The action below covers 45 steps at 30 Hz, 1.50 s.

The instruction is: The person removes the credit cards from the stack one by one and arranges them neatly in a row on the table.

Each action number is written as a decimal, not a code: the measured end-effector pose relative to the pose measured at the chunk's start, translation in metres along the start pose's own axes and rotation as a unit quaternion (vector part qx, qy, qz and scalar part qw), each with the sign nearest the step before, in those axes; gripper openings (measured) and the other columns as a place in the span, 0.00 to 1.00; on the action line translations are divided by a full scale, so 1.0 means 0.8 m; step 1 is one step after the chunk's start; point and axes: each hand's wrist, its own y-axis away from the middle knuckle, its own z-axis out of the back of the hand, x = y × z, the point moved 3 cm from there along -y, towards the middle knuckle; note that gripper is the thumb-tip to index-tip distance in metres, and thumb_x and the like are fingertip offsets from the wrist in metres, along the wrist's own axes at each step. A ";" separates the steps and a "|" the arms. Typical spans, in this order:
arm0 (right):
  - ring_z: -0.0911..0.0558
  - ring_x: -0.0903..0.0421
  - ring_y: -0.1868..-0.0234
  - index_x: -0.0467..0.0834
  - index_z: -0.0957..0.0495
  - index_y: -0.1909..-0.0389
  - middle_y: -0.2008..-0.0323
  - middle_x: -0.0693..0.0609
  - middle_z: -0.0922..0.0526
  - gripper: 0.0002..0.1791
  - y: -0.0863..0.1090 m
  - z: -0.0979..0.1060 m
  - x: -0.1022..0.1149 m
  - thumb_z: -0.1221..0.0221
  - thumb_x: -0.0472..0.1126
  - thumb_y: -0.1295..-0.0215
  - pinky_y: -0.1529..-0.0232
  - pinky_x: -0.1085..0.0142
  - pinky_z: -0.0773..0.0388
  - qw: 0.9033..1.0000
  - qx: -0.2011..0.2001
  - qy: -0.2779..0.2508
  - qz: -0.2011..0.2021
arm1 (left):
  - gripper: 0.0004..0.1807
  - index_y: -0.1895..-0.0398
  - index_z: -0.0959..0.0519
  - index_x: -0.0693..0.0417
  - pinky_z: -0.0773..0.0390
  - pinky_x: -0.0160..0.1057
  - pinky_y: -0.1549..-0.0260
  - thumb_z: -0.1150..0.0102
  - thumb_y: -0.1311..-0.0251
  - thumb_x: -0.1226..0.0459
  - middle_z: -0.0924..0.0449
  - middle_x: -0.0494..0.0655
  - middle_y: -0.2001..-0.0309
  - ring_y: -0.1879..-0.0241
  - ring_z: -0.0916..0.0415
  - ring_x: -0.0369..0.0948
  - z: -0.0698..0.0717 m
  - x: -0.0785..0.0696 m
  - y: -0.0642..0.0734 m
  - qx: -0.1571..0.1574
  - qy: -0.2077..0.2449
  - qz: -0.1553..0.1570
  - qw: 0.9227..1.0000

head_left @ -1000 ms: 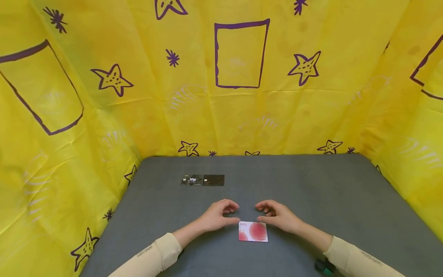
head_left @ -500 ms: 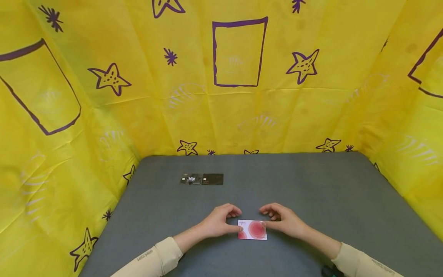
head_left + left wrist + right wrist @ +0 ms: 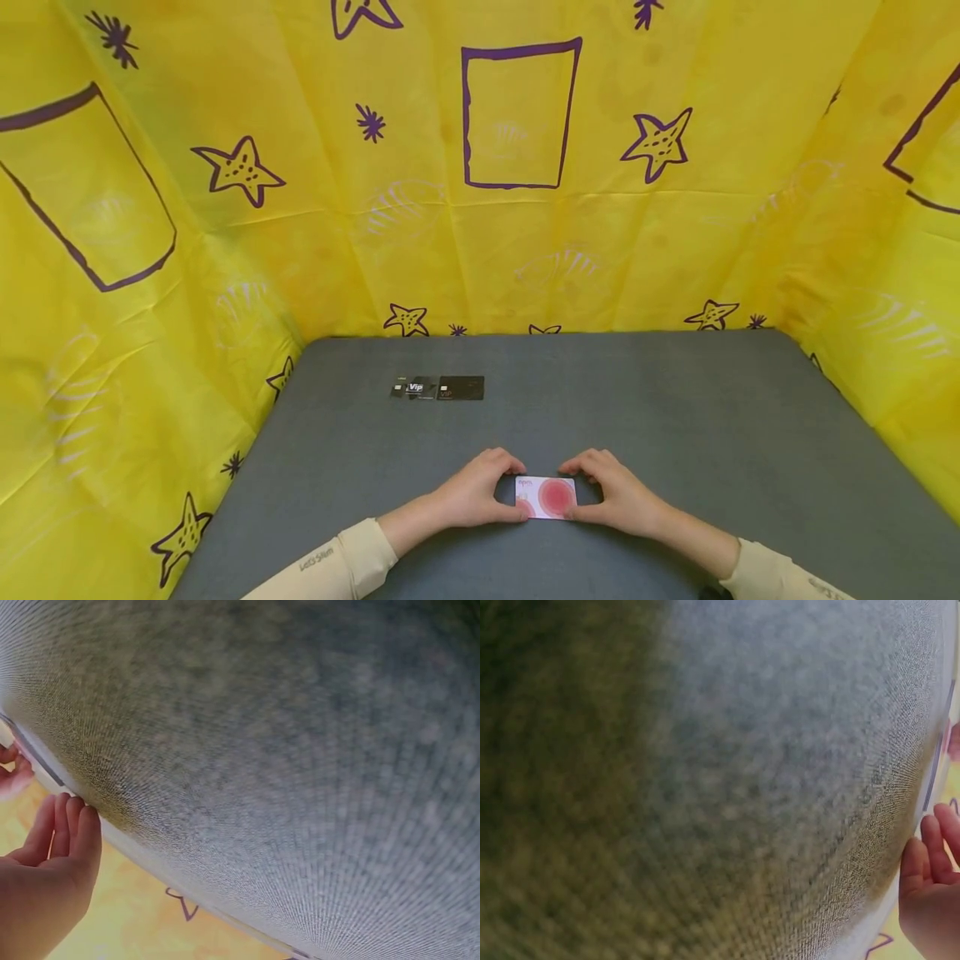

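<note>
A white and pink plastic card (image 3: 555,498) with red circles lies low in the middle of the head view, at the grey table's surface. My left hand (image 3: 483,493) holds its left end, thumb at the lower corner and fingers at the upper one. At the opposite end my right hand (image 3: 621,497) grips the card the same way. In the left wrist view the left hand (image 3: 56,870) shows at the lower left; in the right wrist view the right hand (image 3: 934,889) shows at the right edge. Whether the card is slightly lifted I cannot tell.
Farther back on the grey table (image 3: 675,417) two dark cards lie side by side: a grey-patterned Vip card (image 3: 414,387) and a black VIP card (image 3: 461,388). A yellow patterned cloth (image 3: 517,250) encloses the table's back and sides. Something black (image 3: 715,593) peeks in beside the right sleeve.
Both hands have come down toward me and closed in on the card's two ends; thumbs and fingers now meet its corners. The card has hardly moved. The dark cards stay put.
</note>
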 end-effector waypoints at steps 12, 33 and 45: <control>0.31 0.60 0.52 0.48 0.22 0.51 0.53 0.58 0.25 0.27 0.003 -0.002 0.005 0.26 0.52 0.51 0.52 0.62 0.29 0.999 0.009 0.039 0.033 | 0.30 0.48 0.22 0.54 0.29 0.30 0.54 0.26 0.53 0.51 0.27 0.38 0.54 0.53 0.32 0.34 -0.005 -0.003 0.002 0.018 -0.051 0.009 0.999; 0.30 0.60 0.53 0.50 0.22 0.52 0.54 0.59 0.23 0.24 0.004 -0.005 0.003 0.27 0.52 0.49 0.53 0.62 0.28 0.999 0.003 0.039 0.030 | 0.25 0.51 0.20 0.52 0.30 0.29 0.53 0.26 0.52 0.52 0.26 0.38 0.56 0.54 0.33 0.34 -0.005 -0.004 0.003 0.012 -0.039 0.009 0.999; 0.28 0.61 0.53 0.50 0.22 0.52 0.54 0.60 0.21 0.26 0.002 -0.003 0.005 0.25 0.49 0.53 0.52 0.62 0.27 0.998 -0.005 0.053 0.043 | 0.27 0.53 0.21 0.53 0.28 0.32 0.52 0.24 0.56 0.53 0.23 0.40 0.56 0.54 0.29 0.36 -0.004 -0.006 0.003 -0.022 -0.057 -0.019 0.998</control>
